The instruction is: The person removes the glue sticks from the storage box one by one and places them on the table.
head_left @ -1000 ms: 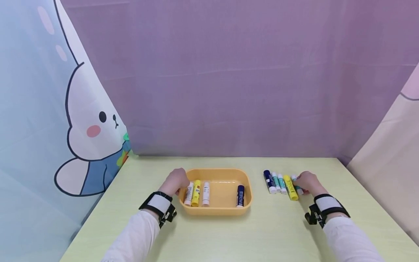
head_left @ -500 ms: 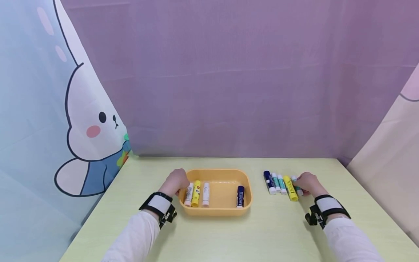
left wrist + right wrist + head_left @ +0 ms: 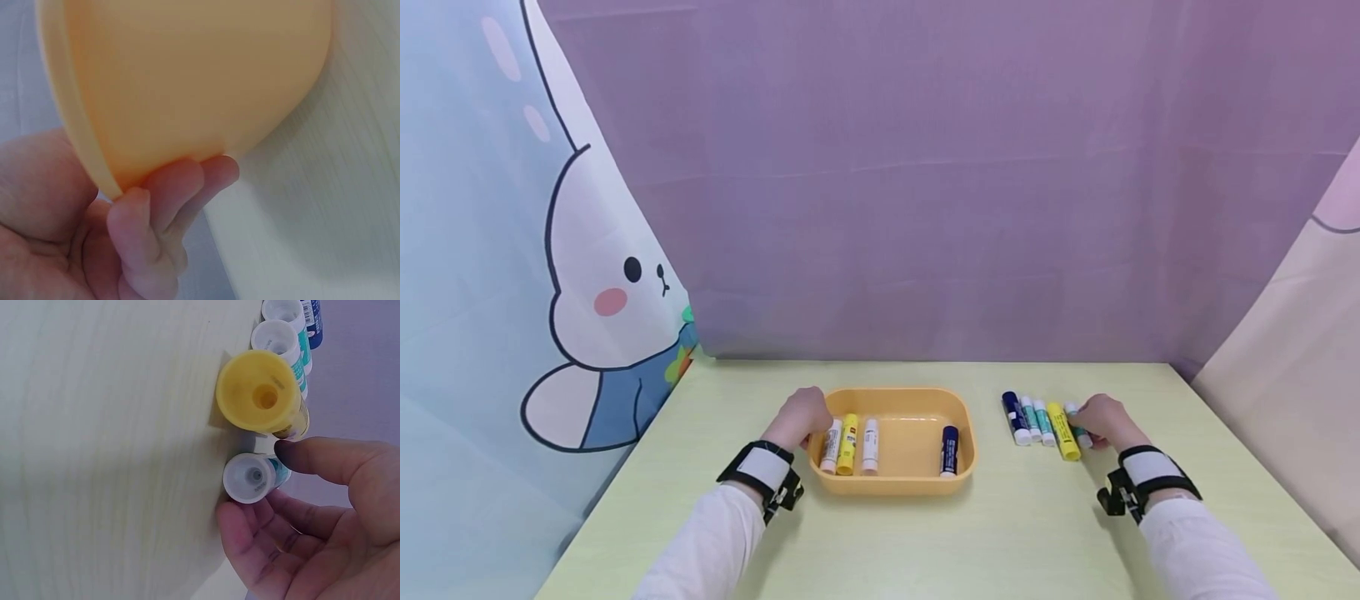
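My left hand grips the left rim of an orange-yellow plastic basket. In the left wrist view, the fingers curl against the basket's outer wall. Inside the basket lie a white glue stick, a yellow one, another white one and, at the right, a navy one. My right hand holds a white-and-teal glue stick between thumb and fingers, at the right end of a row on the table. A yellow glue stick lies just beside it, near the thumb tip.
Further left in the row lie two white-and-teal glue sticks and a navy one with a white end. The pale table backs onto a purple cloth. A rabbit-printed cloth hangs at the left.
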Demonstrator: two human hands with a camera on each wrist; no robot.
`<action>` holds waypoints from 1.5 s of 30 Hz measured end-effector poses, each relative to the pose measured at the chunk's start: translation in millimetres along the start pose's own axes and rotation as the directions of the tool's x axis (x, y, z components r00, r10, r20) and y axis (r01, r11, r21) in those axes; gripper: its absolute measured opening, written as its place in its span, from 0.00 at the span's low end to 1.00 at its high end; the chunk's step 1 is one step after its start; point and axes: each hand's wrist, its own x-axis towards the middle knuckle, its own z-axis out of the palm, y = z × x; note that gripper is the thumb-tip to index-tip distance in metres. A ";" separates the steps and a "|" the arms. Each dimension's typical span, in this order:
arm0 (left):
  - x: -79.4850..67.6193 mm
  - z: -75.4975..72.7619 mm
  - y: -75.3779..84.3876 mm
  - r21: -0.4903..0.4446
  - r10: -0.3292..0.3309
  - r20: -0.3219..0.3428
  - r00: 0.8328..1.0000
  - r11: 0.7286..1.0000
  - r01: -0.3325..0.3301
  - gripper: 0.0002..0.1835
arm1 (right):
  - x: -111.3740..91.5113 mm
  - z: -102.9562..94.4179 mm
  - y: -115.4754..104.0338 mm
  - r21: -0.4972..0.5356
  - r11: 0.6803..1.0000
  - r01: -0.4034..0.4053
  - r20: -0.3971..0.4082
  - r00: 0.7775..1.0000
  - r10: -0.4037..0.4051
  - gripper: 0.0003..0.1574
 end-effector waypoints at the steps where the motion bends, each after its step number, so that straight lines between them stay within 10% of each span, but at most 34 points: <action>1: 0.0 0.1 -0.2 0.000 0.001 0.000 1.000 1.000 -0.001 0.15 | -0.2 -0.1 -0.4 -0.003 1.000 -0.001 -0.002 1.000 0.001 0.24; 28: -3.1 -0.8 1.0 -0.005 -0.005 0.001 1.000 1.000 0.005 0.15 | -14.6 -27.3 -29.4 -0.103 0.995 -0.007 0.070 0.997 0.014 0.29; 45: -1.9 -0.6 -0.9 -0.003 0.000 -0.005 1.000 1.000 0.000 0.15 | -58.4 -44.7 -113.2 -0.268 0.904 0.333 0.002 0.939 -0.345 0.51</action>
